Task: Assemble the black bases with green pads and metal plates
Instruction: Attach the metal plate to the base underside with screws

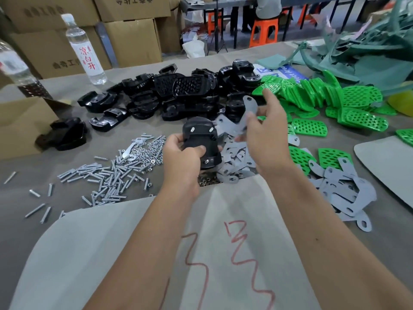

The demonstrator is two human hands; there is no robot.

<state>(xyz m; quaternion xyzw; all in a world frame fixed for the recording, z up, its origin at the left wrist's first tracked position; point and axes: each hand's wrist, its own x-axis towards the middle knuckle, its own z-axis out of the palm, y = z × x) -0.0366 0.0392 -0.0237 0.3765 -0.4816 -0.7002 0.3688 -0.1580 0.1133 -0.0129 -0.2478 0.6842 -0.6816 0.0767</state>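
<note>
- The left hand (181, 153) grips one black base (200, 144) above the table, thumb curled over its near face and the other fingers wrapped behind it.
- The base is turned so that three screw ends show: two near its far edge and one near its lower right corner, just past the thumb.
- The right hand (266, 133) pinches one grey metal plate (248, 115), fingers closed on its right part; the plate's rounded, holed tab sticks up and left, clear of the fingers.
- The plate is held just beside the base's upper right, slightly blurred; I cannot tell whether the two touch.
- Beyond the hands lies a heap of black bases (178, 95), too tangled to count exactly, well over a dozen; one more (64, 135) sits apart at the left by a cardboard box (20, 124).
- Green pads (330, 97) are strewn at the right, partly stacked on edge, more than a dozen in view.
- Loose metal plates (342, 189) form a pile under and right of the right hand, too overlapped to count.
- Screws (111, 175) are scattered at the left in a heap of dozens, with a mound of small nuts (145, 153) just beyond them.
- Two clear water bottles stand at the far left: one upright (83, 48), one (15, 68) at the frame edge.
- A pale sheet (134, 253) with red scribbles lies under the forearms.
</note>
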